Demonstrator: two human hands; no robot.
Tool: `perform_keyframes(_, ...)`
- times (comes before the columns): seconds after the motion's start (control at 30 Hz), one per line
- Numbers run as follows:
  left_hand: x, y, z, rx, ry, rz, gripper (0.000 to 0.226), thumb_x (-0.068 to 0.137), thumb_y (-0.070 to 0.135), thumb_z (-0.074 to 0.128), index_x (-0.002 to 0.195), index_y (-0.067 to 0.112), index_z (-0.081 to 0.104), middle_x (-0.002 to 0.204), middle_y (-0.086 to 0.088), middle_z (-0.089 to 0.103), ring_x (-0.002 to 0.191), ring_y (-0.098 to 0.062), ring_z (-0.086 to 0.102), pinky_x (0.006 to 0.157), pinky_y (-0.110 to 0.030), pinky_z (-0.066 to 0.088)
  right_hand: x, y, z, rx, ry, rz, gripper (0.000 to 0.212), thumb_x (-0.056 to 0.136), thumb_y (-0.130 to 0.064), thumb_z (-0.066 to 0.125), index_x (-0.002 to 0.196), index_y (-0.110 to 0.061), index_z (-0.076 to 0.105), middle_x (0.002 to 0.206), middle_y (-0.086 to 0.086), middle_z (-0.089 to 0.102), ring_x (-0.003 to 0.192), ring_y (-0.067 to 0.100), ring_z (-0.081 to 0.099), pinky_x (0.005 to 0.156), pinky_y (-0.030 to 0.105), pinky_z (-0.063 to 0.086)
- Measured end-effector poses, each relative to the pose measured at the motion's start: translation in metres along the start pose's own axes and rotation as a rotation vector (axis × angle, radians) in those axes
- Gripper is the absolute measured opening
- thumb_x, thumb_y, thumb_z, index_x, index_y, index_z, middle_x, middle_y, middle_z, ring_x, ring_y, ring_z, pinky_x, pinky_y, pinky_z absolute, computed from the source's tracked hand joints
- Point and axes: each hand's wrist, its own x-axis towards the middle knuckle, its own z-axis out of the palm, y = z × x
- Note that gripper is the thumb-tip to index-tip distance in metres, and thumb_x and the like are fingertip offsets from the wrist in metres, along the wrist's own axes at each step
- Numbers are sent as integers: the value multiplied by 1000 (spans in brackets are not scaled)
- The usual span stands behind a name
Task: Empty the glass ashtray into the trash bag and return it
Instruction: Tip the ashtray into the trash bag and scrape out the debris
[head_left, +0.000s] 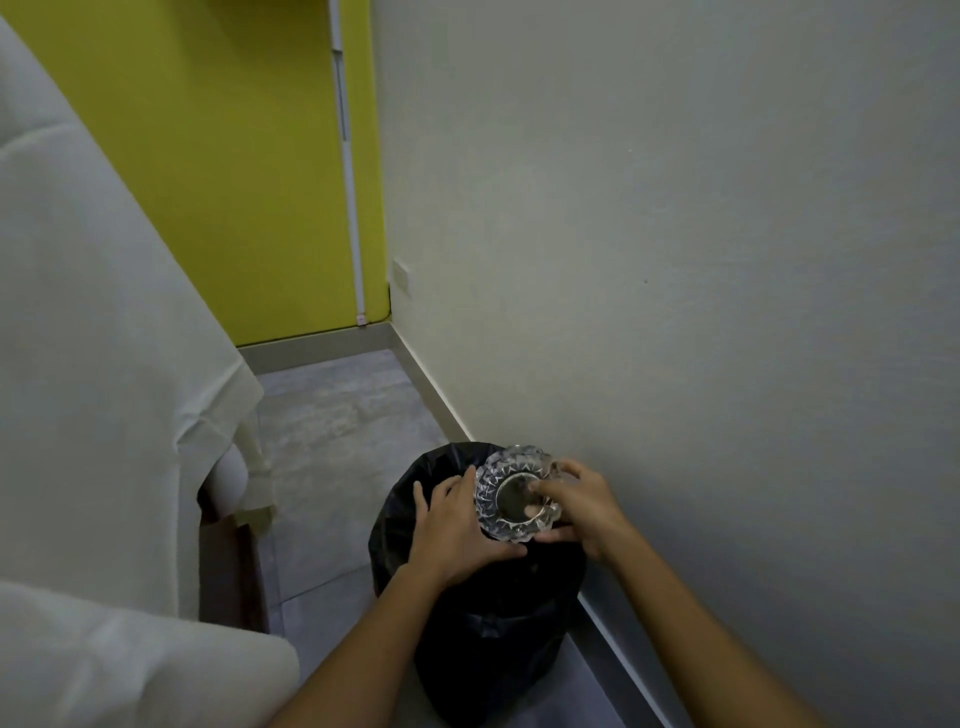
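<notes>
A cut-glass ashtray (511, 486) is held tipped over the mouth of a black trash bag (400, 514) that lines a round bin on the floor by the wall. My left hand (457, 525) grips the ashtray's left and lower rim. My right hand (582, 501) holds its right side, with fingers reaching over the flat round base that faces me. The inside of the bag is dark and I cannot see its contents.
A pale wall (675, 260) stands directly right of the bin, with a grey skirting board. A bed or couch under a white cover (104, 364) fills the left. Grey tiled floor (332, 415) runs between them toward a yellow-green wall (234, 156).
</notes>
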Motion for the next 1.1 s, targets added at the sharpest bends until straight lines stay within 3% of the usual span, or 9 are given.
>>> perform_keyframes(0.1,4,-3,0,-42,1,-3,127,55,80,66,154,19,16,152,6,37,142,-18,25,118,-53,-6,0,-3,-6,-54,-107,-18,52,84,-8,68,126,-33,49,114,12,64,84,29,69,45,34,56)
perform_keyframes(0.27,1,-1,-2,-41,-17,-11,122,59,70,73,154,20,14,149,4,39,142,-21,24,119,-53,-5,0,0,-7,-104,-139,-82,52,86,-3,64,130,-28,52,111,11,67,81,26,69,46,39,59)
perform_keyframes(0.33,-2,-2,-3,19,-56,-24,116,69,65,70,155,18,8,155,0,31,147,-23,17,119,-53,-4,2,2,-3,-349,-3,-237,62,81,5,59,132,-29,53,109,6,69,87,25,68,62,40,61)
perform_keyframes(0.43,-11,-18,-6,218,-124,-171,98,88,61,51,156,13,-1,163,-8,7,151,-27,0,119,-53,-2,1,9,-2,-983,105,-599,64,79,2,54,135,-29,51,126,8,65,111,31,62,87,36,51)
perform_keyframes(0.5,-22,-36,-7,315,-183,-342,87,96,59,34,155,8,-5,163,-14,-7,150,-32,-9,118,-55,-3,-9,21,-4,-1252,38,-840,58,80,-3,53,134,-26,52,121,7,68,102,33,66,76,42,56)
perform_keyframes(0.6,-38,-56,-2,370,-291,-483,88,95,63,24,153,4,-8,163,-13,-8,149,-35,-14,118,-54,-6,-25,66,-17,-1504,-2,-1293,41,78,-15,49,117,-22,61,97,-3,74,77,22,71,42,29,55)
perform_keyframes(0.67,-44,-60,6,313,-311,-527,87,97,59,24,153,3,-12,163,-14,4,149,-40,-6,118,-54,-6,-33,88,-27,-1619,-68,-1448,34,80,-16,48,110,-24,64,95,-8,74,76,19,71,41,25,52)
perform_keyframes(0.83,-52,-45,15,373,-271,-520,77,100,30,28,145,-13,-17,130,-15,61,126,-32,52,118,-54,8,-44,79,-39,-1590,98,-1374,35,74,-11,46,90,-24,76,82,-8,75,67,16,71,37,18,45)
perform_keyframes(1.1,-54,-39,20,491,-195,-564,72,101,26,30,146,-17,-7,111,-7,72,117,-28,61,116,-63,4,-54,85,-37,-1519,105,-1262,32,78,-10,49,94,-22,73,88,-7,75,75,12,72,37,18,44)
